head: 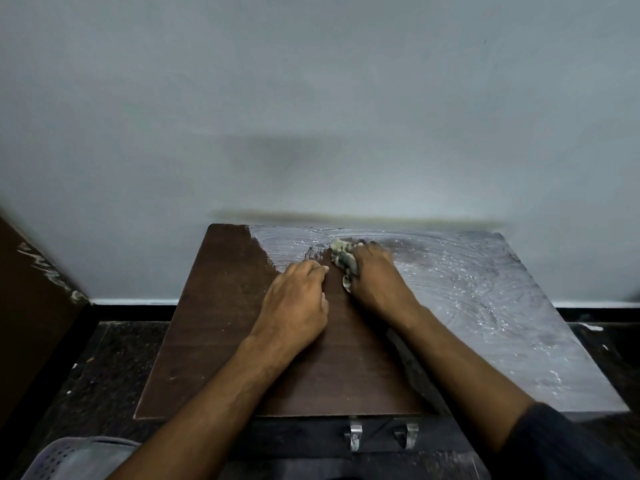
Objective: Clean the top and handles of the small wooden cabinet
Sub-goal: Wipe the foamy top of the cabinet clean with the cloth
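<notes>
Across the top half of the frame I see a big grey wall [311, 98] with a dark smudge near its middle. Below it, in the lower middle, stands the small wooden cabinet [214, 323], pushed up close to the wall. Its left part is clean dark brown wood. Its right part [485, 289] is covered in white, swirly smears that run to the right edge. Under the cabinet is a dark speckled floor [114, 358]. At the left edge of the frame leans a brown board [31, 306] with white marks on it. At the bottom left corner I see part of a grey basket [69, 459] with little holes.

My left hand [294, 306] rests on the clean wood near the middle of the top, fingers bent under, holding nothing that I can see. My right hand [377, 278] is just beside it, up and to the right, gripping a dirty bunched-up rag [343, 259] and pressing it on the top, near the back, where the clean and smeared parts meet. At the front edge, low in the frame, two small metal handles [355, 436] stick out.
</notes>
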Motion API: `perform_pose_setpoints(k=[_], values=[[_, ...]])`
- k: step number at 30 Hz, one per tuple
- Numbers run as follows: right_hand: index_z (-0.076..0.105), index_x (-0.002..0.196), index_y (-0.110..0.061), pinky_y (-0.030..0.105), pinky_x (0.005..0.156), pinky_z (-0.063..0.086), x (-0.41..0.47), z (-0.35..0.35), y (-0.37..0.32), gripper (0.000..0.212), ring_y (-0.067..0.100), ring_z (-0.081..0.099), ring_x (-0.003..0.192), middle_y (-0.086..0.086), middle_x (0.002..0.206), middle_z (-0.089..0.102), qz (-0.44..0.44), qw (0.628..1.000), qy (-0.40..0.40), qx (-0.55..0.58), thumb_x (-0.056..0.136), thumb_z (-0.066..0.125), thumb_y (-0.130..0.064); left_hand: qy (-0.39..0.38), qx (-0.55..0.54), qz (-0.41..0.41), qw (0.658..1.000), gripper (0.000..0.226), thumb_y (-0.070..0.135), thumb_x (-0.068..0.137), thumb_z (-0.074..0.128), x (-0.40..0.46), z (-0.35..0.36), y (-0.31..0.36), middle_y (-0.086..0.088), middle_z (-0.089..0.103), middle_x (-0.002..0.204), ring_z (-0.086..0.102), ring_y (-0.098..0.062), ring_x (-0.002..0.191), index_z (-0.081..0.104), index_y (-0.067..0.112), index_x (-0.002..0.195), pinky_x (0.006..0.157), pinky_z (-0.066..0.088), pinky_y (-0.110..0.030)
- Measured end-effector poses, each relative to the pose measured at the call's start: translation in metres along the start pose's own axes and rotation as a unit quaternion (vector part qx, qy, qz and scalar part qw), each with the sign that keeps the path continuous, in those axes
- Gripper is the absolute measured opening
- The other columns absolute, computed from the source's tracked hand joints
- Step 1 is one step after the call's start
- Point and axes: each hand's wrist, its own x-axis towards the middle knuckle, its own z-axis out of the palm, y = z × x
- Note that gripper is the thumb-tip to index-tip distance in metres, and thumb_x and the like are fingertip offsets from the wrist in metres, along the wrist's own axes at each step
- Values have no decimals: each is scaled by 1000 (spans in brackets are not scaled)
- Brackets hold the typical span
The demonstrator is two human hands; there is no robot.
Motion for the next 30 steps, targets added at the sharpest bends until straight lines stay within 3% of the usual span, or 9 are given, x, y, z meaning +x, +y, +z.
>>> perform_pose_setpoints(k=[5, 9, 14, 19, 25, 30], values=[[59, 114, -8, 36, 97, 41, 14, -5, 25, 28, 34, 52, 112, 16, 116, 60, 30, 999, 21, -6, 88, 61, -19, 1, -22, 13, 1000, 47, 22, 91, 55, -1, 0, -8, 4, 54, 130, 47, -13, 123, 51, 15, 137, 107, 37, -31], [58, 121, -12, 40, 102, 39, 47, -7, 7, 33, 35, 51, 118, 13, 125, 58, 58, 997, 43, 0, 90, 60, -22, 24, -46, 5, 999, 43, 17, 91, 56, -5, -4, -12, 2, 59, 127, 50, -14, 121, 57, 13, 133, 107, 39, -32], [62, 115, -9, 34, 99, 38, 51, 3, -12, 29, 31, 54, 113, 13, 118, 62, -41, 999, 1, -21, 89, 62, -22, 19, -27, -11, 999, 43, 21, 93, 54, -4, -9, -21, 2, 57, 129, 49, -14, 121, 54, 15, 135, 106, 39, -32], [62, 117, -10, 36, 94, 42, 58, 4, -11, 29, 32, 53, 109, 13, 118, 61, 61, 996, 56, -16, 89, 57, -17, 34, -18, -61, 997, 42, 23, 93, 55, -19, -18, -50, 1, 57, 131, 50, -16, 121, 54, 14, 134, 105, 41, -33], [65, 112, -13, 33, 97, 43, 64, 15, -52, 25, 28, 57, 108, 11, 117, 64, -72, 997, -2, 29, 88, 61, -16, 36, -12, -88, 995, 43, 27, 94, 54, -17, -25, -56, 0, 55, 134, 48, -16, 123, 53, 14, 136, 106, 42, -36], [62, 116, -9, 36, 99, 41, 68, 10, -20, 32, 35, 54, 111, 15, 118, 62, 28, 999, 33, -8, 85, 62, -18, 71, -16, -93, 993, 39, 24, 93, 57, -38, -36, -85, 2, 59, 130, 52, -15, 120, 58, 15, 131, 104, 44, -34]])
